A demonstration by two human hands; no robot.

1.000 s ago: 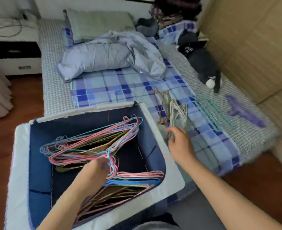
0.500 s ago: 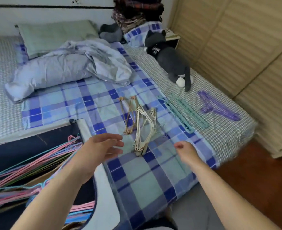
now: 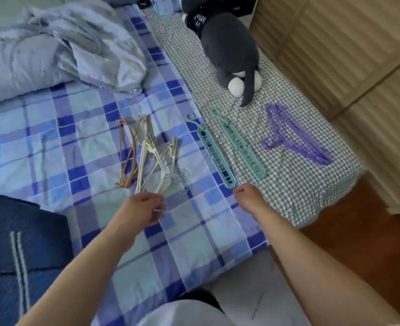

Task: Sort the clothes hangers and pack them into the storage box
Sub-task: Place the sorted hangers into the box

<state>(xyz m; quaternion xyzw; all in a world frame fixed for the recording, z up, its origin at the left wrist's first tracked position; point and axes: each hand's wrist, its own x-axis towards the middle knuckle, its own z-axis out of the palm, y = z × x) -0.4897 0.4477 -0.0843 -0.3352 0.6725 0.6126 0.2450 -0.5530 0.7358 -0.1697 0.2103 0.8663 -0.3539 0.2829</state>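
Sorted groups of hangers lie on the checked bed sheet point(image 3: 53, 142): tan hangers point(image 3: 126, 156), white hangers point(image 3: 152, 164) with thin wire hangers point(image 3: 182, 181) beside them, two long teal slotted hangers point(image 3: 218, 158), and purple hangers point(image 3: 296, 142) at the right. My left hand point(image 3: 142, 211) hovers just below the near end of the white hangers, fingers loosely curled, holding nothing. Just short of the left teal hanger's near tip is my right hand point(image 3: 248, 200), its fingers foreshortened. Only a dark blue part of the storage box point(image 3: 17, 234) shows at the lower left.
A grey plush toy point(image 3: 229, 50) lies at the bed's far right, above the teal and purple hangers. A crumpled pale blue quilt point(image 3: 60, 50) fills the far left. A wooden wardrobe point(image 3: 340, 57) stands close on the right, with brown floor point(image 3: 363, 231) below it.
My left hand left the hangers in the box and came over to the bed beside the white hangers. My right hand moved right toward the teal hangers. The view swung right, away from the box.
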